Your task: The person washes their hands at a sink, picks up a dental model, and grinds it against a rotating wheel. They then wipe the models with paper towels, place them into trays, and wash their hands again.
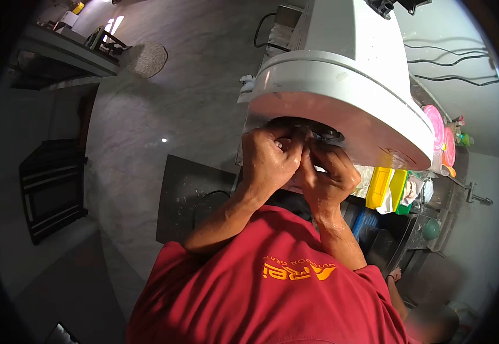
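A large white rounded casing [329, 77] stands in front of me, with a dark opening [332, 133] in its lower face. Both my hands are raised at this opening, their fingertips close together. My left hand [269, 157] has its fingers curled and pinched at the opening's left part. Just beside it, my right hand [329, 175] is bent inward with its fingers closed near a dark round part [328, 137] inside the opening. What the fingertips hold is too small and shaded to make out. The skin of both hands looks wet.
A yellow container [379, 188] and cloths lie right of my hands. Pink round items [435, 127] and black cables [447, 62] are farther right. Another person's hand [395, 275] shows at the lower right. A dark board [189, 198] lies on the floor at left.
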Available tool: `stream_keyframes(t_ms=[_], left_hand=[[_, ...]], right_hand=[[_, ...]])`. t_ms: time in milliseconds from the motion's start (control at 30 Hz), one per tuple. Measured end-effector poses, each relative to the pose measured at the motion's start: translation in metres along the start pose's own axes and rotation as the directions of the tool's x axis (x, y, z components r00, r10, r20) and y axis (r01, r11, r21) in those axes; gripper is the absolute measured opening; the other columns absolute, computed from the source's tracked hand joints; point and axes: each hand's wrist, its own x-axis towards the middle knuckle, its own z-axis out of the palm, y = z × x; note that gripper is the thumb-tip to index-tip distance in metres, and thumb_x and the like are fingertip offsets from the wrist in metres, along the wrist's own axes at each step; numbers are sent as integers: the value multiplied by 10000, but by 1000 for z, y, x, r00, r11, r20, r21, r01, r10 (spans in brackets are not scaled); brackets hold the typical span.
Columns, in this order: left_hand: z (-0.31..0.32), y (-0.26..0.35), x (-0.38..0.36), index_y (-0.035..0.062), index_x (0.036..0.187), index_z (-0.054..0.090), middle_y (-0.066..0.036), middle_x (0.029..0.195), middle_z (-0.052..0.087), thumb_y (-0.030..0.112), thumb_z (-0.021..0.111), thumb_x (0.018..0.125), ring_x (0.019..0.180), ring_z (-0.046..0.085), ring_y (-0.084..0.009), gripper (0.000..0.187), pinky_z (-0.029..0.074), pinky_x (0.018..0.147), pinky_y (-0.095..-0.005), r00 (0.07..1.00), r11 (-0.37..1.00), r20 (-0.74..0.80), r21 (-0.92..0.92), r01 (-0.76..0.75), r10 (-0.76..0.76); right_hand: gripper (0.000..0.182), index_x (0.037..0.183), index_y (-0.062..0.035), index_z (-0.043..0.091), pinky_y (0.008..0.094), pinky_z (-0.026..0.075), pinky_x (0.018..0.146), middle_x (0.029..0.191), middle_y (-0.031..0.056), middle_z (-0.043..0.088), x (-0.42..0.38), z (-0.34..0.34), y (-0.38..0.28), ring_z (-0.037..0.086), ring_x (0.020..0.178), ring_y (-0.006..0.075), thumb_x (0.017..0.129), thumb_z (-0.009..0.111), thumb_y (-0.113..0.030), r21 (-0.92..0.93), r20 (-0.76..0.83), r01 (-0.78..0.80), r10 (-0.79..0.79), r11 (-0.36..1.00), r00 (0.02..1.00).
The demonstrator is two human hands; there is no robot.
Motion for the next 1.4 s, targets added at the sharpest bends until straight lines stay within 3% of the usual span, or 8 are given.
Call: stream_keyframes(t_ms=[200,300,400,633,767,967,1167,1400], left_hand=[[-26,7,-10,-45,858,750,-42,590,615,190,660,943,516,529,-96,266,425,507,-297,964,974,192,-94,207,-186],[-66,-1,-26,-93,1180,650,-89,865,655,332,519,1006,753,558,-102,478,440,671,-233,910,780,347,-494,384,-228],[-78,-8,-36,-81,1294,591,-86,1027,674,226,544,1001,870,584,-100,427,459,736,-216,905,819,337,-420,390,-257],[-63,-6,-46,-67,1287,632,-95,1101,690,25,646,979,1059,658,-159,321,566,814,-273,990,999,138,-25,29,-25],[-55,-12,-48,-84,1185,663,-114,1044,695,-18,696,922,974,699,-188,273,580,757,-290,979,977,139,128,-169,150],[-21,-6,-41,14,946,679,-134,819,713,35,789,805,733,714,-259,180,549,667,-344,984,919,5,356,-168,178],[-35,-14,-44,41,1046,722,-89,901,726,127,841,794,675,618,-174,292,470,604,-312,945,864,90,386,-323,313],[-54,-15,-56,31,1126,734,-99,1038,724,145,914,732,803,631,-192,447,508,693,-320,949,904,100,290,-314,298]], right_hand=[[84,860,7,764,264,542,568,720,111,722,0,-12,-1,713,628,157,798,812,-25,39,86,-128,124,991,989],[104,853,34,752,259,545,580,702,112,728,-11,-27,5,713,640,140,825,805,-50,135,194,-370,342,919,920],[141,879,60,735,253,550,585,727,97,739,-14,-33,12,697,649,110,871,794,-68,147,277,-515,465,844,841],[70,865,42,696,257,550,553,790,112,738,-30,-116,48,657,614,105,876,754,4,403,378,-675,559,618,738],[108,833,39,686,268,545,564,793,137,739,-56,-160,109,665,619,128,886,726,-47,310,39,-731,760,608,649],[256,853,38,713,402,556,678,734,176,726,-80,-127,207,725,695,281,868,780,-208,-430,-186,-683,683,590,707],[295,957,19,736,478,557,764,895,237,751,-83,-104,222,738,864,411,963,671,-268,-521,-191,-565,558,640,808],[145,1024,7,739,336,532,643,922,148,731,-55,-113,99,648,669,255,886,719,-31,-372,-73,-318,314,872,947]])
